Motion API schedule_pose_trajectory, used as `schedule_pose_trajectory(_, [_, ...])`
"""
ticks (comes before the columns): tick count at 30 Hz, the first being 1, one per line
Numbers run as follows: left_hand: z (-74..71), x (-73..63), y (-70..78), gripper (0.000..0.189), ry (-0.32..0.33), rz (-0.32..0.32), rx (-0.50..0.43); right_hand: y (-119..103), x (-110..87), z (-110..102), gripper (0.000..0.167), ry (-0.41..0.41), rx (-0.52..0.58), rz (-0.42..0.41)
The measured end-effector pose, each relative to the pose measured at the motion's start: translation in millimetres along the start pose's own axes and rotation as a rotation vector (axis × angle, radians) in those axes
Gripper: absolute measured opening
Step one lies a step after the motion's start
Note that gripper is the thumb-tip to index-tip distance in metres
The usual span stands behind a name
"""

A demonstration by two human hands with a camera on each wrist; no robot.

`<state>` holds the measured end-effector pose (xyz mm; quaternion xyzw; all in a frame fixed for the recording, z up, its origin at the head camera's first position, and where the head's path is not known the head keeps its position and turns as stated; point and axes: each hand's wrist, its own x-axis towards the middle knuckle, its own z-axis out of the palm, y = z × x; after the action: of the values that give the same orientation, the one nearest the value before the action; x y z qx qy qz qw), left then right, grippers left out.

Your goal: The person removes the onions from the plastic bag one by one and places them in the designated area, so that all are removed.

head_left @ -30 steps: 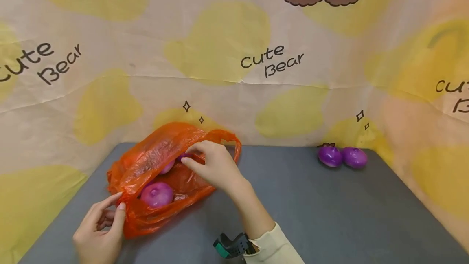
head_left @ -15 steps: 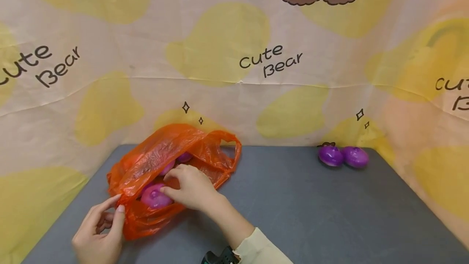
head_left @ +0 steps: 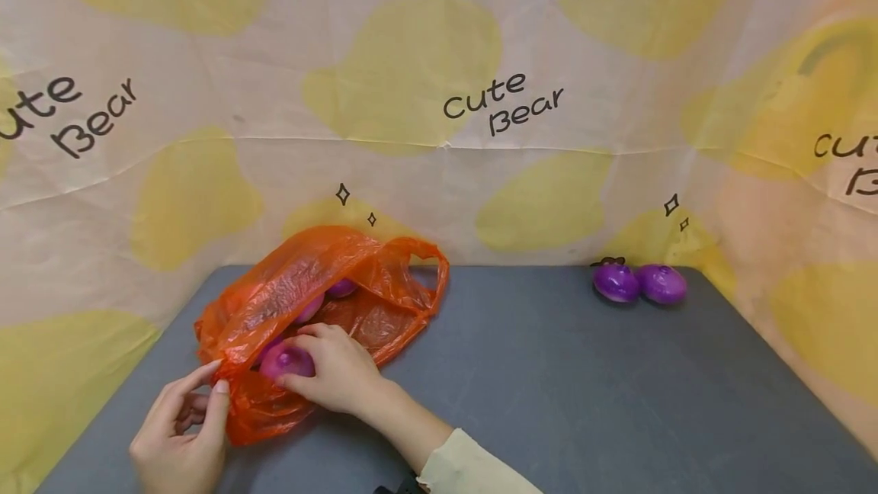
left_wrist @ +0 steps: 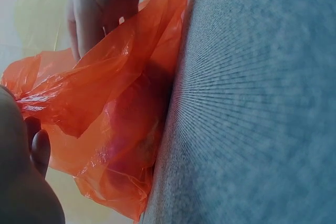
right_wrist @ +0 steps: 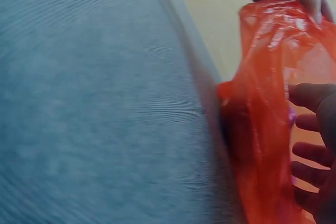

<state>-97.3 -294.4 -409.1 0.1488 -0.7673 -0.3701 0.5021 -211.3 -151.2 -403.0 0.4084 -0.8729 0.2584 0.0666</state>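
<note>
An orange plastic bag (head_left: 370, 265) lies on its side with its mouth facing right and toward me. My left hand (head_left: 180, 433) pinches the near left edge of the mouth between thumb and index finger. Just inside the mouth my right hand (head_left: 336, 368) holds a purple onion (head_left: 284, 360), thumb below and fingers above. Deeper in the bag, two more purple onions show in part: one onion (head_left: 311, 309) and, farther back, another onion (head_left: 342, 287). In the left wrist view the bag (left_wrist: 113, 77) covers most of its contents; purple shows through the film.
Two purple onions (head_left: 615, 283) (head_left: 661, 283) sit side by side at the back right of the grey table (head_left: 549, 380). A patterned cloth (head_left: 425, 67) hangs behind the table and along both sides.
My right hand has moved from the back of the bag's mouth toward me and left, and now grips the near onion. My left hand keeps its pinch on the bag.
</note>
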Motion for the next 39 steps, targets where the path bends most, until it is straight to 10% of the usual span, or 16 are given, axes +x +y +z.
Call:
schedule_pose_trajectory(23, [-1.2, -0.5, 1.1, 0.028, -0.014, -0.028, 0.014, -2, -2.0, 23, 0.052, 0.029, 0.014, 0.038])
schedule_pose_trajectory(39, [0.0, -0.2, -0.6, 0.027, -0.015, -0.001, 0.004, 24, 0.5, 13, 0.060, 0.107, 0.015, 0.219])
